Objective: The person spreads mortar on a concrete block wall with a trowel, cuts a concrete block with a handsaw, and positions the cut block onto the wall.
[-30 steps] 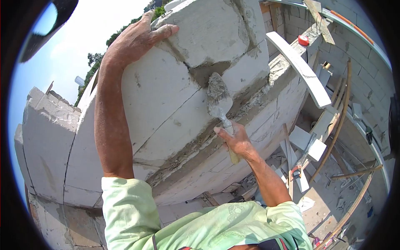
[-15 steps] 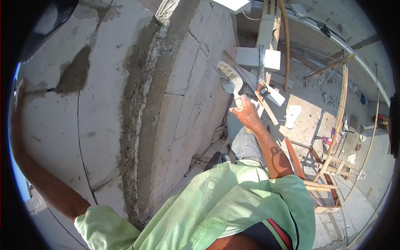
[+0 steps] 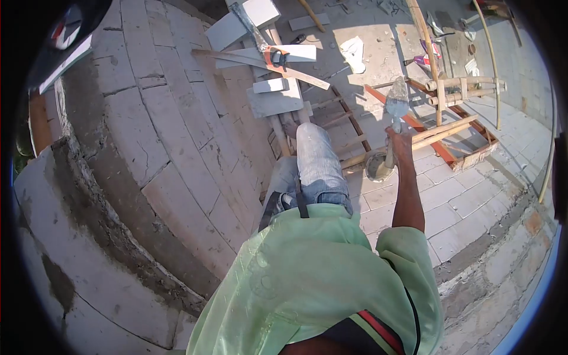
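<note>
My right hand [image 3: 400, 144] is closed around the handle of a trowel [image 3: 397, 102], whose blade points away from me and carries grey residue. Below and beside the hand is a round bucket [image 3: 378, 167], partly hidden by the trowel handle. My left hand is outside the picture. At the left stands the block wall [image 3: 112, 248], with a rough band of mortar [image 3: 112, 219] running along it and a dark damp patch on its face.
A handsaw [image 3: 254, 32] lies over white blocks [image 3: 271, 102] and planks. An orange-brown frame [image 3: 467, 161] and bamboo poles [image 3: 486, 71] stand at the right. Another block wall [image 3: 503, 284] edges the lower right. A white scrap [image 3: 353, 54] lies on the floor.
The view has swung right and down, away from the wall face. My right hand has carried the trowel from the wall to above the bucket area. My left hand has gone out of view.
</note>
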The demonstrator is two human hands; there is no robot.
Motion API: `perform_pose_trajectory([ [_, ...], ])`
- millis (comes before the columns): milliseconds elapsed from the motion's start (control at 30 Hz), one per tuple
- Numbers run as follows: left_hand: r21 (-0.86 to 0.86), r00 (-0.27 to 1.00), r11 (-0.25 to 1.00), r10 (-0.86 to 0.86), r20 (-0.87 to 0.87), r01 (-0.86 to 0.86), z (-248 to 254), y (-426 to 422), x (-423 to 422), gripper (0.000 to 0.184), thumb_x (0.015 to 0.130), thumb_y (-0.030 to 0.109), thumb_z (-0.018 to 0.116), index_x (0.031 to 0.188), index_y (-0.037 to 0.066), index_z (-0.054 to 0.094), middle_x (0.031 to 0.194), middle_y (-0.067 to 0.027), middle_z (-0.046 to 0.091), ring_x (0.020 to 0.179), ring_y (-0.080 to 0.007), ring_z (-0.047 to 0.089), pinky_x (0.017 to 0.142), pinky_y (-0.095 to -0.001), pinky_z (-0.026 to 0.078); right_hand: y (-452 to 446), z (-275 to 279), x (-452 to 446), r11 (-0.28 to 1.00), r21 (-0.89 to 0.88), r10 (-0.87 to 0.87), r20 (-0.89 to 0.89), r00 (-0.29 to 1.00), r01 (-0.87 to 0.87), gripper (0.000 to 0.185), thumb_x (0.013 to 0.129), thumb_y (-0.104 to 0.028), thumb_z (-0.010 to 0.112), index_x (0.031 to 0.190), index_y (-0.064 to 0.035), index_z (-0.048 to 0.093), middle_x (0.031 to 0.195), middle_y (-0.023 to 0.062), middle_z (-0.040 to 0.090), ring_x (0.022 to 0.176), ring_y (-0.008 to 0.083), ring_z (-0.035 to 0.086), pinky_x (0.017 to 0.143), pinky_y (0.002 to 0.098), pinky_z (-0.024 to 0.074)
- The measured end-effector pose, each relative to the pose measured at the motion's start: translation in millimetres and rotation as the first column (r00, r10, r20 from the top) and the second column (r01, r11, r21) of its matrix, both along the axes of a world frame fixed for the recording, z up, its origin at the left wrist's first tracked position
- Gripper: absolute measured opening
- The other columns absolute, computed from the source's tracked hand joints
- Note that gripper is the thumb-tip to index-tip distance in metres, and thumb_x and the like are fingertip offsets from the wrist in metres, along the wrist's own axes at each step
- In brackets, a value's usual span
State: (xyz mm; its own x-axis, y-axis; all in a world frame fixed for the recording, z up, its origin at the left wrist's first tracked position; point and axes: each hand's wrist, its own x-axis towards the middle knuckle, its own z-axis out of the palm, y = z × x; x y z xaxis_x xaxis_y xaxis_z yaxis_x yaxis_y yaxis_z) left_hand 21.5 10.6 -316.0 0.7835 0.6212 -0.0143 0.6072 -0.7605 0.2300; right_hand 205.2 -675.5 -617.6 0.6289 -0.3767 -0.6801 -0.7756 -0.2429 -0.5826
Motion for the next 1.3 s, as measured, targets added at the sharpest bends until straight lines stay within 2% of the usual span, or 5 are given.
perform_pose_trajectory([
  [533, -0.074, 0.960, 0.995, 0.039, -0.278, -0.061, -60, -15, -44, 0.081, 0.085, 0.058, 0.057, 0.143, 0.005, 0.039, 0.137, -0.0260, 0.045, 0.123, -0.0363, 0.047, 0.103, -0.0505, 0.038, -103, -60, -113, 0.958, -0.259, 0.035, -0.321, 0.946, -0.123, 0.033, 0.077, -0.027, 0.069, 0.093, 0.0011, 0.060, 0.072, 0.0105, 0.057, 0.065, 0.0219, 0.056, 0.064, 0.0386, 0.0438],
  [800, -0.065, 0.968, 0.997, -0.052, -0.244, 0.037, -99, -46, -35, 0.078, 0.087, 0.055, 0.057, 0.143, 0.005, 0.039, 0.139, -0.0249, 0.043, 0.126, -0.0358, 0.044, 0.105, -0.0496, 0.036, -130, -75, -186, 0.977, -0.204, -0.034, -0.425, 0.904, -0.059, 0.039, 0.076, -0.018, 0.070, 0.101, 0.0036, 0.050, 0.078, 0.0143, 0.060, 0.068, 0.0239, 0.063, 0.039, 0.0311, 0.0479],
  [933, -0.021, 0.977, 0.996, -0.088, -0.196, 0.086, -85, -32, -34, 0.077, 0.088, 0.054, 0.057, 0.143, 0.005, 0.039, 0.141, -0.0244, 0.042, 0.128, -0.0355, 0.042, 0.107, -0.0492, 0.034, -162, -110, -275, 0.893, -0.387, 0.051, -0.414, 0.909, -0.227, 0.043, 0.078, -0.027, 0.073, 0.097, 0.0033, 0.048, 0.077, 0.0179, 0.060, 0.056, 0.0256, 0.060, 0.049, 0.0395, 0.0497],
  [1067, 0.038, 0.977, 0.988, -0.144, -0.155, 0.151, -69, -27, -28, 0.075, 0.088, 0.052, 0.058, 0.143, 0.005, 0.039, 0.142, -0.0238, 0.041, 0.129, -0.0352, 0.040, 0.108, -0.0488, 0.033, -172, -101, -337, 0.892, -0.396, -0.011, -0.498, 0.867, -0.217, 0.049, 0.077, -0.037, 0.068, 0.107, 0.0005, 0.057, 0.100, 0.0272, 0.065, 0.097, 0.0444, 0.062, 0.085, 0.0523, 0.0480],
  [1300, 0.142, 0.961, 0.950, -0.269, -0.069, 0.277, -46, -47, 4, 0.073, 0.090, 0.050, 0.058, 0.144, 0.005, 0.038, 0.144, -0.0228, 0.039, 0.132, -0.0348, 0.037, 0.110, -0.0481, 0.031, -210, -131, -455, 0.904, -0.378, 0.002, -0.459, 0.888, -0.198, 0.043, 0.078, -0.028, 0.066, 0.109, -0.0023, 0.053, 0.099, 0.0252, 0.066, 0.097, 0.0433, 0.063, 0.083, 0.0526, 0.0493],
])
